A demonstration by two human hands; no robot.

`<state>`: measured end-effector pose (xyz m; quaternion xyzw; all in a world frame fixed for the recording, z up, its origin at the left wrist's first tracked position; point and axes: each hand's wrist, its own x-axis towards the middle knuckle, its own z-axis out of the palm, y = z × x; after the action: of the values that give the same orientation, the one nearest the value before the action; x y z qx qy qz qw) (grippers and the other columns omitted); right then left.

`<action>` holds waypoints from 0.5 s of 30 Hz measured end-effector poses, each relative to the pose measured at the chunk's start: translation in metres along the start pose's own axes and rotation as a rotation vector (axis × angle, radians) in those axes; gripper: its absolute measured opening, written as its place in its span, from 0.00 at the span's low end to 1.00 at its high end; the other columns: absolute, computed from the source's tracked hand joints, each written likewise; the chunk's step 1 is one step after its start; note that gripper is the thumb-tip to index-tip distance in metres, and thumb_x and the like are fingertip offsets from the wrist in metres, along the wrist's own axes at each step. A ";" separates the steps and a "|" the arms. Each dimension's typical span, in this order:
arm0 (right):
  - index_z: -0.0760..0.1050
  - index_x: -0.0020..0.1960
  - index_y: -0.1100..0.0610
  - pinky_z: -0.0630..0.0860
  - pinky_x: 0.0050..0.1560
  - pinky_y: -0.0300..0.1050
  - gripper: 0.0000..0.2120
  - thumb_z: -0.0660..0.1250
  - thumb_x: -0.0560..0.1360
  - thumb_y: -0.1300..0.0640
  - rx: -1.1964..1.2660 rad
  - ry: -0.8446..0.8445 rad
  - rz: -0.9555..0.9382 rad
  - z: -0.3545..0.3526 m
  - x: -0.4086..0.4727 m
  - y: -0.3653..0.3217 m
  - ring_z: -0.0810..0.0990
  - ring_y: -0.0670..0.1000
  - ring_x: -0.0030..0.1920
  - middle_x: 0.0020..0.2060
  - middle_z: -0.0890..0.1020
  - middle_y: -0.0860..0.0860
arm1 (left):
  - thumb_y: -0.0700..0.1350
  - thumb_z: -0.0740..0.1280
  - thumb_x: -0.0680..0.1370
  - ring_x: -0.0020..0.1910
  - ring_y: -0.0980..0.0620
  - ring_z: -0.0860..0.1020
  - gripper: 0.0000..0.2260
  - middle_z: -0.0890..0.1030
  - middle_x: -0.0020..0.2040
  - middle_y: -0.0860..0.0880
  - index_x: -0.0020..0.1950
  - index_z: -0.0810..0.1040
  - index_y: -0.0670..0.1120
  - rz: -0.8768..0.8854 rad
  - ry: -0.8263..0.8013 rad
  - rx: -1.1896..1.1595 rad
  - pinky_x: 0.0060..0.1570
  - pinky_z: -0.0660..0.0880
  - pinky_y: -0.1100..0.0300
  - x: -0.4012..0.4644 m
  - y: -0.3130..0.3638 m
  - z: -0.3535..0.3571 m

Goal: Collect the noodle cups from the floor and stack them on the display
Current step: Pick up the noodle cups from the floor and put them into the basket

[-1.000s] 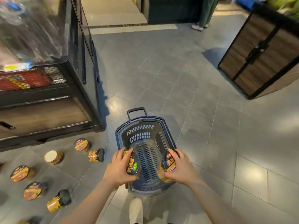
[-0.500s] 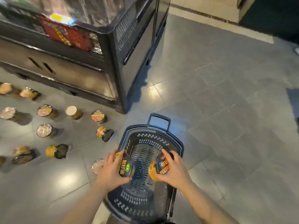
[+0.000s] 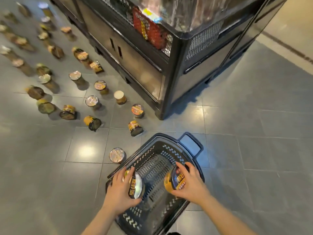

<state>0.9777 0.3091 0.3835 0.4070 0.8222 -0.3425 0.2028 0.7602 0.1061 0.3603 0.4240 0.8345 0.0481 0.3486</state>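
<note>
Cups are lying scattered over the grey tiled floor [image 3: 254, 150] on your left, running from the blurred far-left corner down towards you, some standing upright, some tipped on their sides. Nearer in, one white-topped cup [image 3: 120, 97] is standing upright near the display's near-left side, a tipped cup [image 3: 135, 128] is lying just beyond the basket's far-left rim, and a foil-lidded cup [image 3: 117, 155] is sitting just beside the basket's left wall.

You are holding your left hand [image 3: 119, 192] over the basket's left side, fingers and thumb curled round the left noodle cup [image 3: 135, 184], which is tilted so its lid is facing right, into the basket. The dark plastic basket [image 3: 171, 150] is sitting on the floor right in front of you, its handle [image 3: 191, 144] pointing far-right. Whether the two held cups are touching the basket's bottom, you cannot tell from here.

You are wrapping your right hand [image 3: 192, 183] round the right noodle cup [image 3: 176, 181], an orange-sided cup with a dark printed lid turned up and to the left, over the basket's right side.

Beyond the basket, the black display [image 3: 177, 53] is standing with its corner towards you, mesh panels along its upper part and red packaging [image 3: 149, 31] showing behind the mesh.
</note>
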 end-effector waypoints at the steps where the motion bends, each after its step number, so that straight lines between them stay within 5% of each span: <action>1: 0.47 0.77 0.40 0.58 0.74 0.55 0.51 0.70 0.63 0.29 -0.026 -0.010 -0.028 0.000 0.007 -0.001 0.50 0.54 0.76 0.74 0.49 0.47 | 0.72 0.67 0.61 0.78 0.46 0.46 0.54 0.46 0.80 0.51 0.78 0.41 0.61 -0.015 -0.006 -0.010 0.71 0.62 0.43 0.001 -0.003 0.005; 15: 0.48 0.77 0.43 0.55 0.74 0.61 0.50 0.72 0.65 0.34 -0.542 -0.171 -0.398 0.123 0.254 0.066 0.46 0.60 0.77 0.76 0.49 0.55 | 0.68 0.70 0.63 0.78 0.44 0.46 0.52 0.48 0.80 0.48 0.80 0.45 0.58 -0.308 0.118 -0.125 0.67 0.67 0.36 0.117 -0.047 0.188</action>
<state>0.8888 0.3825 0.1175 0.1398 0.9265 -0.1776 0.3008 0.7994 0.1228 0.1375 0.2650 0.9041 0.0706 0.3278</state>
